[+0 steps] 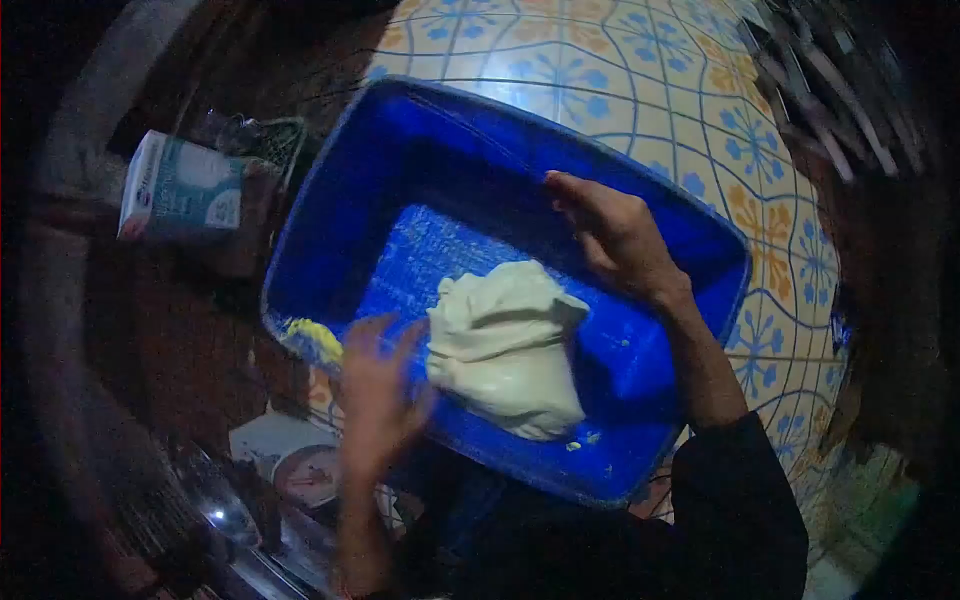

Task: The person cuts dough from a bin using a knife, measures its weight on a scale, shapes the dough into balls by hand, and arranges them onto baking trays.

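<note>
A pale lump of dough [510, 350] lies folded on the floor of a deep blue plastic tub [320, 200]. My left hand [380, 385] is over the tub's near left edge, just left of the dough; it is blurred by motion, but its fingers look apart and empty. My right hand [620, 235] hovers over the far right part of the tub, clear of the dough, with its fingers stretched out and nothing in them. A soft yellow lump [315, 340] sticks to the tub's left corner, beside my left hand. Small dough scraps and a floury film mark the tub's bottom.
Patterned tiles [650, 60] surround the tub's far and right sides. A white and teal box [185, 185] stands at the left. A round container [308, 475] and shiny metal items [225, 510] sit at the lower left. Dark slatted objects [825, 85] are at the upper right.
</note>
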`<state>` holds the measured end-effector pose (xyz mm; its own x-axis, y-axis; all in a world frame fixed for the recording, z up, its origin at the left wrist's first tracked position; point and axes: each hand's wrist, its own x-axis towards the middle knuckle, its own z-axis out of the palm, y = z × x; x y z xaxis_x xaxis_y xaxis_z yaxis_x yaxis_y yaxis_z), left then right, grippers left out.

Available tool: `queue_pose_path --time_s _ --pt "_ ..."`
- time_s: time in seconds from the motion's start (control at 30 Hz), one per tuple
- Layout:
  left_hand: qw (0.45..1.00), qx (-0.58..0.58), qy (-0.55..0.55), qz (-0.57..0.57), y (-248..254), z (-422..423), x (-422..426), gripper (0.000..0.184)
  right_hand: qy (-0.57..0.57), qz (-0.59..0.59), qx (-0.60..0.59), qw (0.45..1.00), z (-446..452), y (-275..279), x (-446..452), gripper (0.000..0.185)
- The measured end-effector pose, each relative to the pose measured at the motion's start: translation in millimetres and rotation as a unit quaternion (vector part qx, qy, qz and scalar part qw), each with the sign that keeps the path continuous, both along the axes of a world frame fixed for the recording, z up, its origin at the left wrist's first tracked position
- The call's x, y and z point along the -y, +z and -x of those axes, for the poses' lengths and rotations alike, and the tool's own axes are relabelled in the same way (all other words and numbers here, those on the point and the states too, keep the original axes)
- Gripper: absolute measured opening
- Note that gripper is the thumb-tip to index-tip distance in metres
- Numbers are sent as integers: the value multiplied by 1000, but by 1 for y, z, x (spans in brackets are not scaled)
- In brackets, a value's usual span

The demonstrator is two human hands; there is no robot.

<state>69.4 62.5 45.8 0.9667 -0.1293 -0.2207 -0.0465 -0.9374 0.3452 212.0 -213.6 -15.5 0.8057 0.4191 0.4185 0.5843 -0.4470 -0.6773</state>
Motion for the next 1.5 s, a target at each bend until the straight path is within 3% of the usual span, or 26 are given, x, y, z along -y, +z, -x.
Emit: queue_pose_path --time_s 0.03,0.1,0.13,0.23,0.27,0.3,0.33,0.37,0.43,0.47,0.5,0.57,0.67,0.77,0.83,0.9,1.0,1.03,1.13,1.17,1.23,1.27,1.3,1.4,1.43,1.5 --pt "992 -46 -11 114 -3 -7 32 81 -1 -34 -5 999 -2 1 -2 52" --pt "975 -215 -56 -27 -53 -9 82 112 4 -8 -52 999 3 2 -9 57" --pt "968 -252 8 0 -86 -8 97 114 4 -2 -86 996 2 -7 -12 59" --pt "967 -246 27 53 -96 -4 104 102 34 30 -82 996 6 -15 -23 64" --pt "966 -246 40 62 -102 3 105 102 33 36 -143 988 10 -20 -26 65" --pt "958 -250 68 125 -107 3 100 92 34 41 -197 979 6 -21 -34 65" --pt "949 -242 94 181 -110 -2 90 82 63 43 -163 984 11 -22 -38 62" --pt "955 -156 140 209 -110 3 87 62 73 40 -213 974 15 -20 -44 59" --pt "880 -145 262 368 -128 7 72 53 84 80 -265 957 31 -7 -49 52" --pt "827 -144 250 482 -98 8 56 52 83 125 -274 950 45 -1 -45 47" --pt "820 -43 276 499 -108 16 57 49 125 132 -225 957 63 -3 -36 47" --pt "756 -62 319 569 -56 17 41 46 160 202 -203 945 110 14 -30 47" --pt "757 -38 350 550 -1 19 17 50 82 126 -376 915 176 39 -6 42" --pt "726 2 343 596 26 28 18 52 47 144 -441 885 206 55 -18 42" --pt "699 15 324 637 41 35 20 53 52 122 -376 917 197 17 -56 42" --pt "684 61 344 640 67 43 17 54 168 -8 -387 907 182 -13 -87 42" --pt "671 99 353 645 106 57 -26 60 204 19 -332 921 220 14 -71 41" --pt "663 127 341 654 117 63 -39 64 216 46 -442 869 226 33 -56 41" --pt "676 198 346 620 164 90 -57 63 254 204 -624 710 208 79 -40 42" --pt "669 224 368 606 176 104 -69 63 285 220 -614 703 203 77 -44 42" --pt "811 335 245 412 199 131 -98 59 429 204 -532 701 200 65 -53 45" --pt "804 351 274 394 208 145 -118 59 428 215 -549 685 196 55 -64 47" --pt "841 364 274 291 218 160 -135 56 455 228 -538 672 194 40 -71 47" --pt "876 378 294 63 234 196 -183 48 296 122 -501 804 188 14 -100 49" --pt "878 375 294 -43 232 200 -201 44 311 127 -495 802 179 8 -109 49" --pt "890 327 315 -33 225 224 -244 51 270 70 -372 885 175 4 -128 52"
